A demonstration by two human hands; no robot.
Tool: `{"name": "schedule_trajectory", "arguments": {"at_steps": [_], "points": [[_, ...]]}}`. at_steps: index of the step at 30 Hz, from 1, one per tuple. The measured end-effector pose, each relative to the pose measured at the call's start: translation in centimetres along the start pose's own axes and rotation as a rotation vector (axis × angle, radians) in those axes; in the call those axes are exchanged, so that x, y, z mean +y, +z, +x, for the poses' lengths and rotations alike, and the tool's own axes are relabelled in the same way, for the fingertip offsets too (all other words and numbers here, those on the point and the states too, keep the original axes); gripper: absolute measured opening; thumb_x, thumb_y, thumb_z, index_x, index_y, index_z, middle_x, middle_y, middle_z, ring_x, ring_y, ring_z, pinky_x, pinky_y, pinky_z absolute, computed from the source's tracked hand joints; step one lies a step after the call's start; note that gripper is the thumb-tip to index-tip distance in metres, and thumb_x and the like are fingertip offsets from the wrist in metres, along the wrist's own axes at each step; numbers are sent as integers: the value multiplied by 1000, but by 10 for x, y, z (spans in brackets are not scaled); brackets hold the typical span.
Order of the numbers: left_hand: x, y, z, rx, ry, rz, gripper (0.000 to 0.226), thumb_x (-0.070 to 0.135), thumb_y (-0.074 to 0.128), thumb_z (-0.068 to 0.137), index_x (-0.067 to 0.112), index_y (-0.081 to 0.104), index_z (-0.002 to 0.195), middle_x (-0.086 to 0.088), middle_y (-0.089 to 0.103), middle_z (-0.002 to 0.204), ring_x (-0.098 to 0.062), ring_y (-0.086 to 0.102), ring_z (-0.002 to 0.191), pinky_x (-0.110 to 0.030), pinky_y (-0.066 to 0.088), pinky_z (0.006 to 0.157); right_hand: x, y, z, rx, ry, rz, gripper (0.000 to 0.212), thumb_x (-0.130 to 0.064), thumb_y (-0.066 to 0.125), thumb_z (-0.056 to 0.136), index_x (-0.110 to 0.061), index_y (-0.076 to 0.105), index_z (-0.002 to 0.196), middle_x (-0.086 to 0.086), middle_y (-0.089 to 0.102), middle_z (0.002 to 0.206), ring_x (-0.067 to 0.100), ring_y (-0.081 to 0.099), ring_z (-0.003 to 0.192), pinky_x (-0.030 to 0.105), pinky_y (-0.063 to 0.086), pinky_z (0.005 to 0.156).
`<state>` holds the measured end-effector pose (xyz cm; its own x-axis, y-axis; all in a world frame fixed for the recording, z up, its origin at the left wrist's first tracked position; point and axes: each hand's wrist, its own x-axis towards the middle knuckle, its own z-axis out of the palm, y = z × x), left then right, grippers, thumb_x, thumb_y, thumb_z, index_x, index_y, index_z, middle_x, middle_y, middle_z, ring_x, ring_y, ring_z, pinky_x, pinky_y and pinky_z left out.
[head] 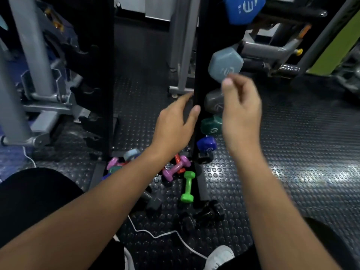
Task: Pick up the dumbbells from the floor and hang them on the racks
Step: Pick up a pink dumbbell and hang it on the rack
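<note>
A black upright rack (198, 55) carries dumbbells down its right side: bright blue (243, 8), pale grey-blue (224, 65), dark grey (213, 103), teal (211, 126) and deep blue (206, 144). My left hand (175, 125) rests against the rack's post, fingers spread, holding nothing. My right hand (241, 106) hovers just below the pale grey-blue dumbbell with loosely curled, empty fingers. On the floor at the rack's foot lie a green dumbbell (188, 187), a purple one (176, 168), an orange one partly hidden, pink and grey ones (124, 158), and black ones (204, 213).
A second black rack post (97, 75) stands to the left with empty hooks. Grey machine frames (35, 75) stand at left and behind. A white cable (165, 234) runs across the studded rubber floor. My knees and a white shoe (220, 256) are at the bottom.
</note>
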<state>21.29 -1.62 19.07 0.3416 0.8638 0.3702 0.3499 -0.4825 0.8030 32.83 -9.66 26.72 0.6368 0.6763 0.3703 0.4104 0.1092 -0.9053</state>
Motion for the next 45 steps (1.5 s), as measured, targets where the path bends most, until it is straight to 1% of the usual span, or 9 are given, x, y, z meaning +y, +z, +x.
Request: {"name": "schedule_trajectory", "arguments": {"at_steps": [9,17,24,27,29,33,39,42,45], "points": [[-60,22,-61,-244,-127,301,52,52,52,106,28,52,153,1,63,148,-22,64,127,-46,54,104,94,19,-89,-132,193,-77,29,-37,64,105,-29,65,133,-12,71,114,5,67,111,34,58,99],[-121,43,-86,-525,-259,536,43,57,44,105,24,58,130,-1,68,115,-29,69,101,-47,58,81,177,39,-110,-248,339,-240,14,-38,66,104,-37,64,118,-19,71,105,3,67,104,43,58,97],[-187,84,-96,-591,-341,558,29,39,56,104,24,54,129,-4,66,114,-28,69,97,-41,56,76,251,67,-112,-359,445,-349,27,-34,65,104,-27,66,130,-16,72,108,0,67,98,25,55,89],[-215,107,-97,-590,-376,513,27,41,57,104,23,56,123,-4,66,111,-27,67,94,-43,59,82,279,80,-104,-365,564,-363,8,-32,64,105,-39,61,103,-12,74,101,10,70,87,31,55,77],[-231,122,-96,-573,-406,486,25,40,59,103,20,57,119,-6,66,108,-28,68,93,-44,60,82,298,89,-99,-334,637,-348,6,-33,64,105,-36,60,108,-14,71,98,9,69,86,30,52,75],[-259,147,-95,-570,-461,459,33,40,62,100,18,55,124,-10,65,115,-34,69,102,-47,59,86,342,110,-89,-292,762,-325,37,-38,65,103,-22,57,136,-4,72,106,22,71,94,46,60,88],[-299,174,-95,-634,-568,452,76,44,76,92,16,39,152,-16,46,150,-41,63,125,-52,54,103,397,136,-67,-329,854,-392,82,-43,67,103,-9,26,166,28,43,159,46,47,144,46,40,116],[-314,186,-90,-675,-608,478,85,43,80,90,18,34,157,-18,34,160,-43,61,129,-51,53,106,421,144,-61,-346,904,-410,90,-47,67,102,-11,19,169,25,50,157,43,52,142,43,42,114],[-325,200,-82,-676,-641,479,82,41,86,84,16,43,149,-23,23,162,-43,65,122,-50,55,105,437,147,-51,-344,931,-423,82,-46,68,102,-11,29,166,23,63,141,41,62,129,33,44,97]]}}
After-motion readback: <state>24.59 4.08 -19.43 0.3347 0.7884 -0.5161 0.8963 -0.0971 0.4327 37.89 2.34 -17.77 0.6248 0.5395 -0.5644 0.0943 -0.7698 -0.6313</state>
